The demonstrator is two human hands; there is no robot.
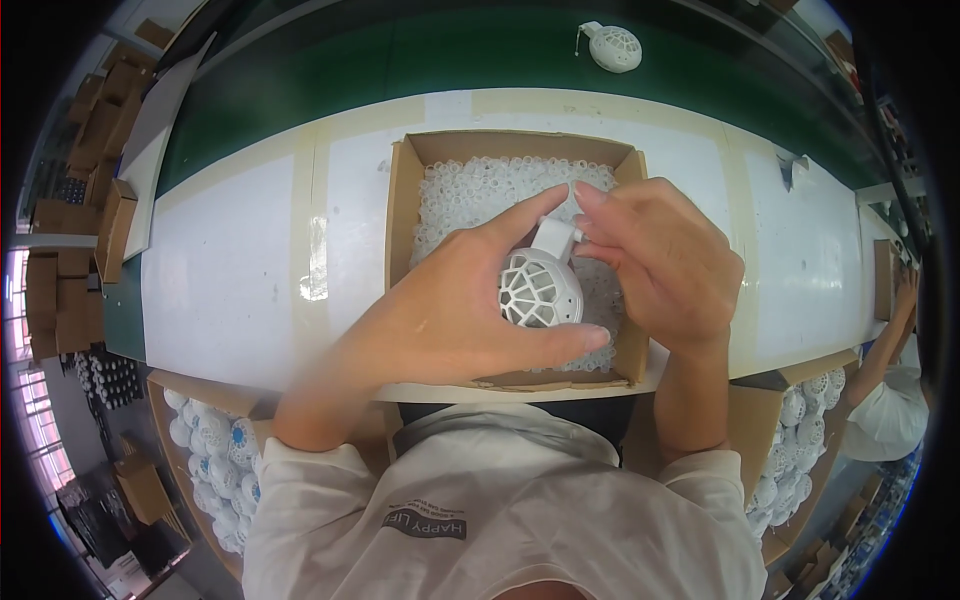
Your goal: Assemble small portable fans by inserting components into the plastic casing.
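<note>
While my left hand [455, 295] holds the white latticed device [540, 290] above the cardboard box [402, 215] of small clear pieces [470, 190], my right hand [672, 265] bunches narrowly by its neck [553, 238]; I cannot tell whether it grips anything.

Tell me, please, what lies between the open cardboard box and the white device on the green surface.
Beyond the box, the head view shows white tabletop, a tape band, then green surface.

- White flat-topped table [220, 270]; pale yellow tape strips [309, 200] on its surface, one along the far edge.
- Open brown rectangular cardboard box [401, 205], middle of the table's near edge.
- Green flat surface [340, 125] beyond the far edge, bearing one round white latticed device [615, 49].
</note>
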